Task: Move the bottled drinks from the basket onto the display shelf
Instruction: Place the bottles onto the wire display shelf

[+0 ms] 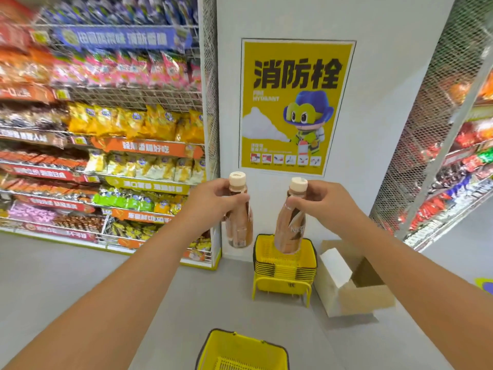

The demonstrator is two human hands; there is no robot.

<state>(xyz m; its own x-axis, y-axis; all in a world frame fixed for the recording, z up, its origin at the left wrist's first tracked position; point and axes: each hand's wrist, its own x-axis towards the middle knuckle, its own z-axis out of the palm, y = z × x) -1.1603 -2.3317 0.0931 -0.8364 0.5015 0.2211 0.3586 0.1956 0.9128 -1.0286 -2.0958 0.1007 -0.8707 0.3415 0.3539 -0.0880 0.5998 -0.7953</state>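
Nearest me, at the bottom edge, I see the yellow basket on the grey floor; the part of it in view shows only its mesh bottom. Both my arms reach forward over it.

My left hand grips a bottle of brown drink by the neck, fingers curled round it just under the cream cap. The bottle hangs roughly upright in the air, label partly turned away.

My right hand grips a second bottle the same way, fingers wrapped round the neck below the cap; it tilts slightly, its base towards the left. Both bottles are held at about the same height, apart from each other, clear of the basket.

Beyond the right bottle a stack of yellow baskets sits on a stand against the white wall. Just right of it lies an open cardboard box.

Left, a shelf packed with snack bags runs along the aisle; another shelf behind wire mesh stands right. A yellow poster hangs on the wall between them.
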